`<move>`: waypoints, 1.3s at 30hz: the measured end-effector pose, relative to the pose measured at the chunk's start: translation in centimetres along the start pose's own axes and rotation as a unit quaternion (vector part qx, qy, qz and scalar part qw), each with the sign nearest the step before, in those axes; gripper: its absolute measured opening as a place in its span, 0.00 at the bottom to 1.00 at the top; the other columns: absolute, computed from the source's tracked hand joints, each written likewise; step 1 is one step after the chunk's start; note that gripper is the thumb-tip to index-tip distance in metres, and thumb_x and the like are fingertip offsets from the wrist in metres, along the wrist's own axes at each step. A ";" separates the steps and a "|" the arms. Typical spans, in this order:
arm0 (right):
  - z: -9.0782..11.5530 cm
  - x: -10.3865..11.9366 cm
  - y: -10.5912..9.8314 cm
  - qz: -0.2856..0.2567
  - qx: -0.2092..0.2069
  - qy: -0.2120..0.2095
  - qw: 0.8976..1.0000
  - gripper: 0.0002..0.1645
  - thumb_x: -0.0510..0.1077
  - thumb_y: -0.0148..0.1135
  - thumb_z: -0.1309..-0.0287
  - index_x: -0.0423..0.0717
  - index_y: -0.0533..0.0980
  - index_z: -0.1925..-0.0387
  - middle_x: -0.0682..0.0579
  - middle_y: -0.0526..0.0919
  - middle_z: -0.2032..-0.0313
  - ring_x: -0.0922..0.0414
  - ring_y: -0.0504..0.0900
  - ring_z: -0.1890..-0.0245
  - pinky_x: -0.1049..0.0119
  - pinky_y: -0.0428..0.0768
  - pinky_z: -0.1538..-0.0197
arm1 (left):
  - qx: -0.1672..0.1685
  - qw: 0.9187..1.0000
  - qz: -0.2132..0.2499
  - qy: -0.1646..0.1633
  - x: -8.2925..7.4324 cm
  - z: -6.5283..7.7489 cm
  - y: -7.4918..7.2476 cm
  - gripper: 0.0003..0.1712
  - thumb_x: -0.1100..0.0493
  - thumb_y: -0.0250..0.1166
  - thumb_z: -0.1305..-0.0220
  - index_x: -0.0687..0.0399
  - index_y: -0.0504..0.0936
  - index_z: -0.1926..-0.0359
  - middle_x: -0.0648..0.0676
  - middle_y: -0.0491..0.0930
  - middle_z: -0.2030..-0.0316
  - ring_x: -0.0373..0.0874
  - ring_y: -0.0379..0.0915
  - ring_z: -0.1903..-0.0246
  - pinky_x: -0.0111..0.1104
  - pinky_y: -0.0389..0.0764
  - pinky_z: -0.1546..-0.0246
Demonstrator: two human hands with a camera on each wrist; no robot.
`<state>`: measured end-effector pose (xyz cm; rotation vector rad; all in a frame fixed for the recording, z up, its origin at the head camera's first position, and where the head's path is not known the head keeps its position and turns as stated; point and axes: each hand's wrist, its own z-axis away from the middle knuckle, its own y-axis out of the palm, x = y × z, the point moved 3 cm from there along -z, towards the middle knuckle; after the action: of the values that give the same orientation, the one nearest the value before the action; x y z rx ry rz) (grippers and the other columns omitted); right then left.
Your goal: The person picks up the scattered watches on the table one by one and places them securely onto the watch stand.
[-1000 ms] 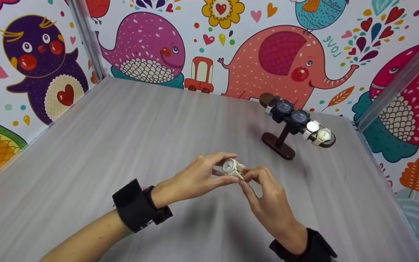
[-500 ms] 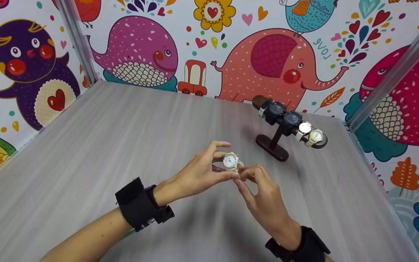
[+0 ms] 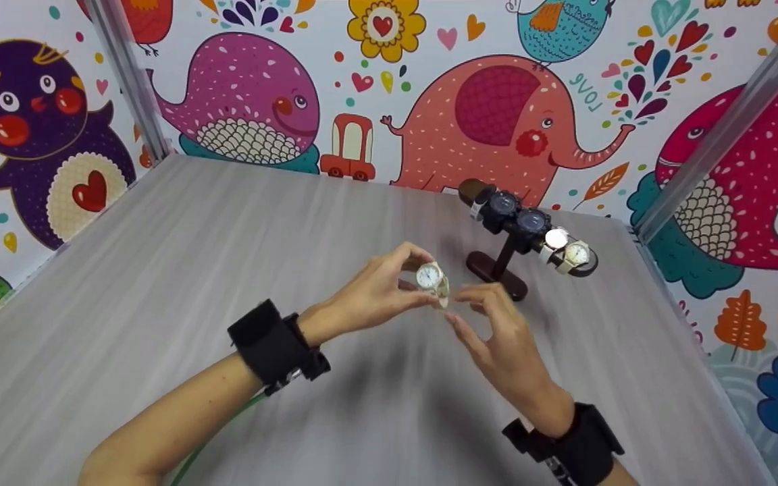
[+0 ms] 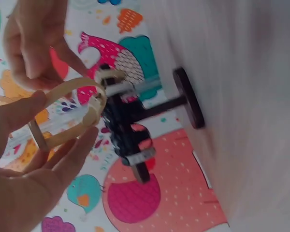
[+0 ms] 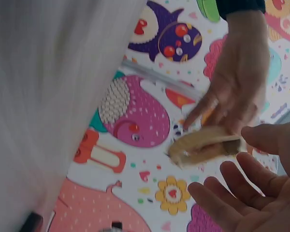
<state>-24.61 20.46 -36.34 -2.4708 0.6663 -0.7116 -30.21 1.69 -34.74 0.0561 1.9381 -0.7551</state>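
Note:
A cream wristwatch (image 3: 429, 275) with a white dial hangs above the table, between the thumb and fingers of my left hand (image 3: 382, 287). Its strap (image 4: 70, 88) forms a closed loop in the left wrist view, with fingers on both sides of it. My right hand (image 3: 507, 341) is just to the right of the watch, fingers loosely bent and thumb apart. In the right wrist view a gap shows between most fingers of that hand (image 5: 261, 188) and the blurred watch (image 5: 203, 145).
Behind the hands, to the right, a dark brown watch stand (image 3: 502, 260) carries several watches along its slanted bar, among them a black watch (image 3: 532, 221) and a cream watch (image 3: 577, 254). Patterned walls enclose the grey table (image 3: 261, 229). A green cable (image 3: 217, 432) runs under the left forearm.
Both hands have moved forward and toward the stand, the left one carrying the watch. The right fingers have come off the watch strap and spread apart.

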 end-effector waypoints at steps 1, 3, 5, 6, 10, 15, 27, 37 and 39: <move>-0.2 -0.5 -0.5 0.007 -0.006 0.003 1.000 0.18 0.31 0.72 0.48 0.35 0.77 0.56 0.44 0.82 0.55 0.50 0.84 0.53 0.61 0.86 0.50 | -0.004 1.000 -0.004 -0.004 0.4 -0.7 -0.2 0.26 0.62 0.71 0.39 0.61 0.71 0.43 0.60 0.79 0.47 0.50 0.77 0.43 0.37 0.84 0.46; -0.7 -1.4 -1.6 0.022 -0.017 0.012 1.000 0.19 0.31 0.72 0.48 0.34 0.77 0.54 0.42 0.82 0.54 0.49 0.83 0.52 0.67 0.83 0.46 | -0.013 1.000 -0.018 -0.009 1.1 -2.3 -0.5 0.26 0.62 0.72 0.40 0.61 0.72 0.44 0.60 0.80 0.47 0.50 0.77 0.43 0.37 0.83 0.45; -1.2 -2.4 -2.9 0.034 -0.027 0.028 0.999 0.20 0.31 0.72 0.48 0.33 0.77 0.52 0.41 0.81 0.53 0.47 0.82 0.51 0.75 0.79 0.43 | -0.021 0.999 -0.036 -0.021 1.9 -3.7 -0.9 0.26 0.62 0.73 0.41 0.61 0.72 0.45 0.59 0.81 0.47 0.51 0.77 0.42 0.38 0.82 0.43; -1.4 -2.9 -3.5 0.040 -0.030 0.041 0.998 0.21 0.31 0.71 0.47 0.32 0.76 0.51 0.40 0.81 0.52 0.47 0.81 0.50 0.78 0.77 0.42 | -0.022 0.998 -0.046 -0.027 2.2 -4.4 -1.1 0.26 0.63 0.73 0.41 0.60 0.73 0.45 0.59 0.81 0.47 0.51 0.77 0.42 0.39 0.81 0.41; -2.2 -4.8 -6.1 0.084 -0.040 0.105 0.990 0.24 0.31 0.71 0.46 0.30 0.75 0.47 0.37 0.79 0.48 0.43 0.80 0.47 0.78 0.77 0.42 | -0.014 0.995 -0.084 -0.046 3.6 -6.9 -1.7 0.24 0.62 0.72 0.39 0.60 0.73 0.44 0.59 0.81 0.47 0.51 0.75 0.41 0.41 0.77 0.38; -2.6 -7.1 -8.5 0.122 -0.041 0.203 0.971 0.28 0.35 0.69 0.40 0.30 0.72 0.40 0.33 0.75 0.42 0.40 0.77 0.43 0.47 0.78 0.42 | 0.009 0.991 -0.119 -0.063 5.0 -9.6 -2.2 0.23 0.64 0.69 0.36 0.61 0.72 0.42 0.61 0.79 0.43 0.51 0.74 0.41 0.42 0.77 0.39; -1.6 -12.4 -9.2 0.150 0.047 0.302 0.940 0.37 0.39 0.63 0.34 0.31 0.61 0.28 0.30 0.62 0.30 0.31 0.71 0.39 0.38 0.73 0.37 | -0.003 0.979 -0.187 -0.076 6.7 -15.5 -4.1 0.23 0.70 0.65 0.35 0.64 0.69 0.41 0.64 0.78 0.45 0.54 0.75 0.43 0.43 0.77 0.38; -1.1 -13.8 -9.1 0.141 0.027 0.282 0.949 0.30 0.32 0.63 0.37 0.27 0.68 0.35 0.28 0.74 0.39 0.35 0.75 0.39 0.44 0.76 0.36 | 0.006 0.976 -0.217 -0.028 5.4 -19.5 -3.2 0.24 0.73 0.60 0.35 0.66 0.68 0.39 0.65 0.77 0.42 0.56 0.74 0.41 0.42 0.76 0.38; -1.0 -14.0 -9.1 0.143 0.022 0.275 0.950 0.29 0.31 0.64 0.38 0.26 0.69 0.36 0.28 0.75 0.41 0.35 0.77 0.40 0.44 0.77 0.37 | 0.010 0.976 -0.214 -0.028 5.4 -20.0 -2.8 0.24 0.73 0.59 0.35 0.65 0.68 0.38 0.65 0.77 0.42 0.56 0.74 0.41 0.42 0.76 0.38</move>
<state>-32.73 35.02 -35.45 -2.0671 1.1656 -1.2923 -49.84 8.50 -32.01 -0.3787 1.9108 -1.0456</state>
